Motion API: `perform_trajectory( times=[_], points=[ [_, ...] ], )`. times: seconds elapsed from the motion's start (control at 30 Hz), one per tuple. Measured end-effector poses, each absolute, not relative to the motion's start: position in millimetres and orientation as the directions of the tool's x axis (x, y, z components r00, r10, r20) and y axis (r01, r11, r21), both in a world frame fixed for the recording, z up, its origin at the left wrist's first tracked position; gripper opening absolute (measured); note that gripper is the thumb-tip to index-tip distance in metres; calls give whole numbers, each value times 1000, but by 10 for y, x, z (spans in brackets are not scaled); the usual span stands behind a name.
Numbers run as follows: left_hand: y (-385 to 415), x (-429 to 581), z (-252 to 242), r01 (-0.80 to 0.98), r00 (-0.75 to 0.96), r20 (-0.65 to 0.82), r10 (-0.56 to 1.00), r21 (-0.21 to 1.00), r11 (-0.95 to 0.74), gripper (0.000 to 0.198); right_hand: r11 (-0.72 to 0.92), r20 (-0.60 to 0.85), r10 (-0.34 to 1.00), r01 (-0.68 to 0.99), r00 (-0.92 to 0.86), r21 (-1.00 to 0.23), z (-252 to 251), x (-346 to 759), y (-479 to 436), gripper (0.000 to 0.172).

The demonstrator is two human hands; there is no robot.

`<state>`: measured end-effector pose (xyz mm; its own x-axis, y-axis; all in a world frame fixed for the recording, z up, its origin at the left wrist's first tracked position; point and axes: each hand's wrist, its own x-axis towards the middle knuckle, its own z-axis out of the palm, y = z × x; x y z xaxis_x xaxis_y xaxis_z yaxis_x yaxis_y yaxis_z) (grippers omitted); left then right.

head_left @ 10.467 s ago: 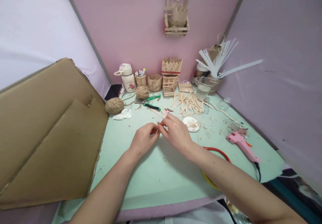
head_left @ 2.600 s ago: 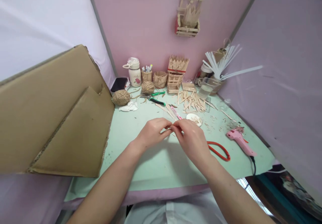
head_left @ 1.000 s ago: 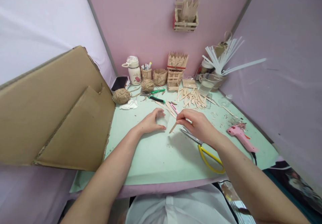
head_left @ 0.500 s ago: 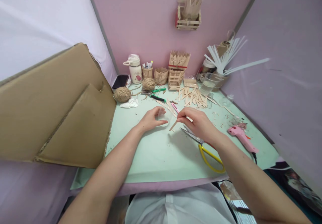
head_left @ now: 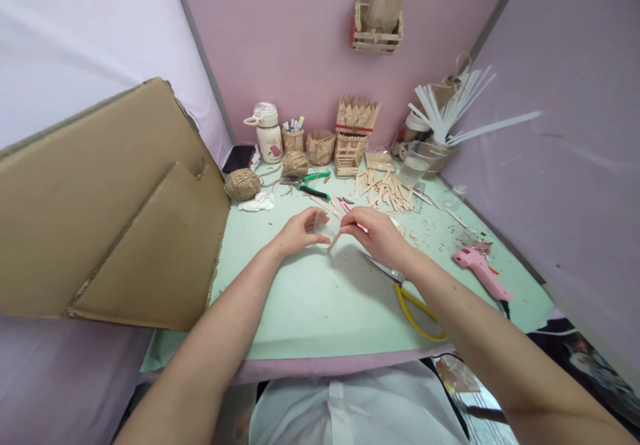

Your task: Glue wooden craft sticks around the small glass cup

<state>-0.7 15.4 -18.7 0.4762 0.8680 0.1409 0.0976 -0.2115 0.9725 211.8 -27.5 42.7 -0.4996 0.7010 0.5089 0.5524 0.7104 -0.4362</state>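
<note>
My left hand (head_left: 301,230) is curved around a clear plastic cup (head_left: 324,229), which is faint against the green table cover. Between the thumb and fingers of my right hand (head_left: 373,229) is a short wooden craft stick (head_left: 335,240), tilted down beside the cup's edge. Whether the stick touches the cup, I cannot tell. Scissors (head_left: 415,308) with yellow handles lie under my right forearm, partly hidden. Behind my right hand a pink pen-like tool (head_left: 345,207) shows in part.
Craft sticks (head_left: 385,191) lie in a heap at the back, near green-handled pliers (head_left: 314,192). Twine balls (head_left: 243,184) and a bottle (head_left: 270,138) stand back left. A pink glue gun (head_left: 483,273) lies right. Cardboard (head_left: 150,245) borders the left side.
My right hand has moved slightly left with the craft stick, bringing it closer to the cup. My left hand stays almost where it was, around the cup.
</note>
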Motion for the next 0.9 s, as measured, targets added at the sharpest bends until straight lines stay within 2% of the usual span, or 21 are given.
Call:
perform_trajectory(
  times=[0.73, 0.9],
  points=[
    [145, -13, -172, 118, 464, 142, 874, 968, -220, 62, 714, 525, 692, 575, -496, -400, 384, 2073, -237, 15],
    [141, -14, -174, 122, 469, 150, 871, 965, -232, 61, 737, 553, 659, 586, -510, -337, 376, 2059, -229, 15]
  ],
)
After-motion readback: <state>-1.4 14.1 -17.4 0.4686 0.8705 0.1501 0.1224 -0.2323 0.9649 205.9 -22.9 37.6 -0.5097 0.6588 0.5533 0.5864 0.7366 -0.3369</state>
